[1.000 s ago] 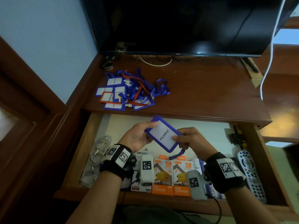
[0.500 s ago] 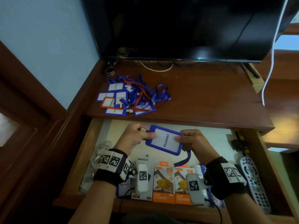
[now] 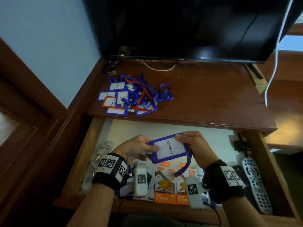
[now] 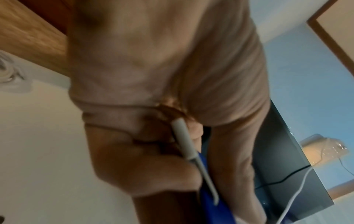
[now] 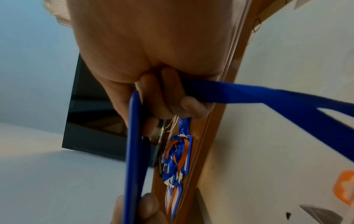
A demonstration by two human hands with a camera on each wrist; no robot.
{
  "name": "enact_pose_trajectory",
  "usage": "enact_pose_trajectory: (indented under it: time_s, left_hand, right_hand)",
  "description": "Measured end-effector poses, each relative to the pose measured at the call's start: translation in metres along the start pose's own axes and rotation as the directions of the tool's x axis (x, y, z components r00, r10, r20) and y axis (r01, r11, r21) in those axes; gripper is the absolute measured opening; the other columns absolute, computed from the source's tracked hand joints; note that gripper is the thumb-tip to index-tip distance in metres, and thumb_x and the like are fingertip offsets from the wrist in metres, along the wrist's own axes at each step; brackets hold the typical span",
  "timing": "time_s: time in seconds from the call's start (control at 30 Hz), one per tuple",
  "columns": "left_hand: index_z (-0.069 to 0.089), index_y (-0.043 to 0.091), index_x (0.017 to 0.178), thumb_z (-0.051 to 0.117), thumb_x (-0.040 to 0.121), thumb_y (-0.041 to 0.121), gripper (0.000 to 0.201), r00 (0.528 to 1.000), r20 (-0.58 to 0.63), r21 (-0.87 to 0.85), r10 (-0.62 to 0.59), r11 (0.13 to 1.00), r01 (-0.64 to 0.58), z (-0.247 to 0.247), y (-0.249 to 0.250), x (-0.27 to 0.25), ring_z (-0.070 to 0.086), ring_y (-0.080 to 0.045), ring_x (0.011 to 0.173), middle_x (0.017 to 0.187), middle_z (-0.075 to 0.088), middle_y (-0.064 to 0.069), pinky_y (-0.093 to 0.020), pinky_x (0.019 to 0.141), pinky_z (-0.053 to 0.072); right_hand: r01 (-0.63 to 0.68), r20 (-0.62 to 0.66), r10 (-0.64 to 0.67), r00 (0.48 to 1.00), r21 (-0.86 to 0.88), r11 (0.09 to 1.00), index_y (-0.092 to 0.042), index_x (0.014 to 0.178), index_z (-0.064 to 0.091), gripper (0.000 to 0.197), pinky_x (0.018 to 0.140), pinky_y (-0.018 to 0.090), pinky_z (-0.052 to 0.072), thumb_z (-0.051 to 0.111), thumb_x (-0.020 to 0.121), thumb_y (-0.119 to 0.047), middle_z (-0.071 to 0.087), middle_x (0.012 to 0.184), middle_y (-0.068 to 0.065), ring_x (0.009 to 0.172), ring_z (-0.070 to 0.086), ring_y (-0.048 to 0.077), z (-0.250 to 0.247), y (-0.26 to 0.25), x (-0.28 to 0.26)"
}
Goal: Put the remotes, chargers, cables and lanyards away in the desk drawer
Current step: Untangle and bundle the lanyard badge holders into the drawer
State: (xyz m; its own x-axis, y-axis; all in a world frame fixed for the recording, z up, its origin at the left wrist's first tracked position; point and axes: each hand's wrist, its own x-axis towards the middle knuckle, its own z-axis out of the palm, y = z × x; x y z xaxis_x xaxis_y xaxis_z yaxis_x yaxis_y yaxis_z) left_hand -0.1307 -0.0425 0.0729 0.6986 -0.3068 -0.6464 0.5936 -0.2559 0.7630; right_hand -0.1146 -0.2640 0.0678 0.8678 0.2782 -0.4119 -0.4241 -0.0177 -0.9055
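Blue "PELAWAT" badge holder (image 3: 169,147) pinched between left hand (image 3: 136,149) and right hand (image 3: 194,144) fingers above "25W FAST CHARGER" boxes (image 3: 165,185).

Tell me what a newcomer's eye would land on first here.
First, the blue badge holder marked PELAWAT, held by the left hand and right hand above the open drawer. Next, the tangled pile of lanyards on the desktop, at its left. Then the orange charger boxes along the drawer's front.
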Motion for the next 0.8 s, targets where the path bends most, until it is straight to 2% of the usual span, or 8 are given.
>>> enact_pose_trajectory:
  time_s: [0.07, 0.17, 0.23, 0.3, 0.37, 0.6, 0.7, 0.8]
  left_hand:
    - [0.065, 0.010, 0.091, 0.062, 0.089, 0.020, 0.010, 1.000, -0.013, -0.016, 0.026, 1.000, -0.027, -0.002, -0.001, -0.001, 0.059, -0.018, 0.078, 0.087, 0.070, -0.008, -0.024, 0.064, 0.043]
    - [0.064, 0.010, 0.092, 0.058, 0.091, 0.014, 0.008, 0.989, -0.119, -0.074, 0.087, 0.993, -0.096, -0.006, -0.002, -0.002, 0.057, -0.018, 0.076, 0.086, 0.068, -0.008, -0.025, 0.065, 0.040]
    - [0.063, 0.009, 0.091, 0.056, 0.092, 0.010, 0.007, 0.966, -0.239, -0.206, 0.099, 0.967, -0.150, -0.009, -0.003, -0.001, 0.056, -0.017, 0.070, 0.081, 0.066, -0.007, -0.025, 0.062, 0.038]
    - [0.063, 0.009, 0.094, 0.057, 0.092, 0.011, 0.007, 0.929, -0.355, -0.309, 0.102, 0.925, -0.220, -0.011, -0.002, 0.001, 0.056, -0.016, 0.070, 0.083, 0.068, -0.006, -0.025, 0.063, 0.039]
    - [0.064, 0.011, 0.097, 0.059, 0.092, 0.014, 0.008, 0.873, -0.469, -0.233, 0.134, 0.934, -0.269, -0.011, 0.003, 0.001, 0.058, -0.016, 0.073, 0.087, 0.069, -0.005, -0.027, 0.067, 0.040]
    - [0.063, 0.018, 0.094, 0.061, 0.092, 0.017, 0.003, 0.701, -0.671, -0.039, 0.242, 0.933, -0.358, 0.004, 0.009, 0.013, 0.064, -0.012, 0.077, 0.094, 0.069, -0.005, -0.015, 0.058, 0.048]
    - [0.062, 0.018, 0.090, 0.063, 0.091, 0.022, 0.004, 0.684, -0.685, 0.036, 0.250, 0.950, -0.311, 0.005, 0.004, 0.022, 0.068, -0.018, 0.085, 0.098, 0.069, -0.006, -0.032, 0.074, 0.057]
    - [0.067, 0.013, 0.093, 0.066, 0.089, 0.025, 0.013, 0.718, -0.653, 0.102, 0.243, 0.967, -0.234, 0.009, -0.004, 0.030, 0.070, -0.019, 0.080, 0.094, 0.071, -0.007, -0.036, 0.076, 0.058]
  right_hand:
    - [0.012, -0.021, -0.012, 1.000, 0.032, 0.999, 0.001, 0.081, 0.063, 0.025, 0.051, 0.024, 0.046, 0.060, 0.090, -0.023, 0.065, 0.068, 0.015, 0.055, 0.061, 0.023, 0.003, 0.004, 0.000]
    - [0.037, -0.038, -0.032, 0.999, 0.125, 0.992, -0.008, 0.067, 0.059, 0.034, 0.049, 0.030, 0.021, 0.061, 0.085, -0.036, 0.037, 0.054, 0.008, 0.046, 0.027, 0.018, 0.004, 0.013, 0.001]
    - [0.030, -0.065, -0.018, 0.998, 0.197, 0.980, -0.006, 0.065, 0.058, 0.035, 0.050, 0.031, 0.016, 0.062, 0.086, -0.034, 0.025, 0.050, 0.001, 0.045, 0.017, 0.014, 0.003, 0.021, 0.000]
    - [0.021, -0.078, -0.005, 0.997, 0.206, 0.978, -0.005, 0.064, 0.058, 0.033, 0.047, 0.027, 0.017, 0.059, 0.091, -0.023, 0.024, 0.049, -0.001, 0.044, 0.017, 0.013, 0.001, 0.029, -0.002]
    - [0.010, -0.073, 0.004, 0.997, 0.189, 0.982, -0.005, 0.063, 0.059, 0.032, 0.046, 0.025, 0.018, 0.055, 0.093, -0.016, 0.024, 0.050, -0.001, 0.045, 0.018, 0.012, -0.001, 0.036, -0.005]
    - [-0.032, -0.087, 0.033, 0.996, 0.006, 0.999, -0.007, 0.064, 0.060, 0.033, 0.045, 0.025, 0.021, 0.057, 0.094, -0.020, 0.027, 0.050, 0.002, 0.047, 0.020, 0.014, 0.005, 0.033, -0.010]
    - [0.008, -0.018, -0.010, 1.000, -0.097, 0.995, -0.006, 0.064, 0.061, 0.031, 0.046, 0.026, 0.022, 0.058, 0.093, -0.020, 0.028, 0.051, 0.005, 0.046, 0.022, 0.014, 0.013, 0.020, -0.019]
    - [0.080, 0.090, -0.071, 0.993, -0.108, 0.991, -0.005, 0.070, 0.060, 0.023, 0.047, 0.025, 0.022, 0.060, 0.091, -0.014, 0.029, 0.053, 0.004, 0.046, 0.023, 0.012, 0.020, 0.009, -0.029]
